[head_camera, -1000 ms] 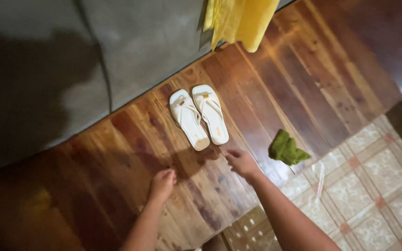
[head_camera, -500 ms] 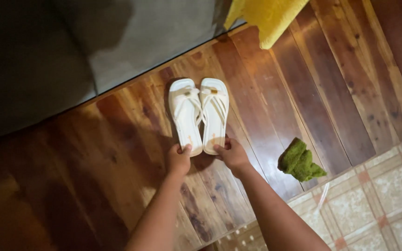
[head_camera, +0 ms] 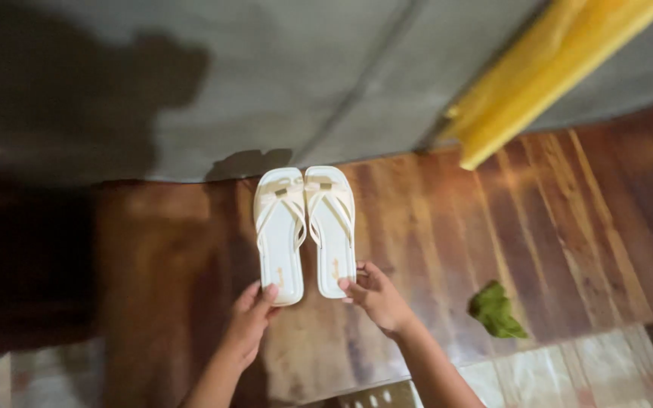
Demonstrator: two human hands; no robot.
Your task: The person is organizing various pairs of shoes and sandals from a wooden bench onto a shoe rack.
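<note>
Two white strappy sandals sit side by side on the dark wooden floor, toes up against the grey wall, soles flat, pair touching along the inner edges. Left hand is at the heel of the left sandal, thumb on the heel end, fingers curled beneath or beside it; motion blur makes it hard to say whether that is a pinch or just contact. Right hand meets the heel of the right sandal, thumb on the sole's edge, fingers loosely spread, half open rather than clamped. These look light and thin-soled, with a fairly stiff footbed and soft narrow straps, probably smooth to the touch; the heel end or the strap crossing would be the sure places to take hold. Off to the right a crumpled green cloth lies on the boards, well apart. A yellow fabric edge hangs in above. No containers in sight
</note>
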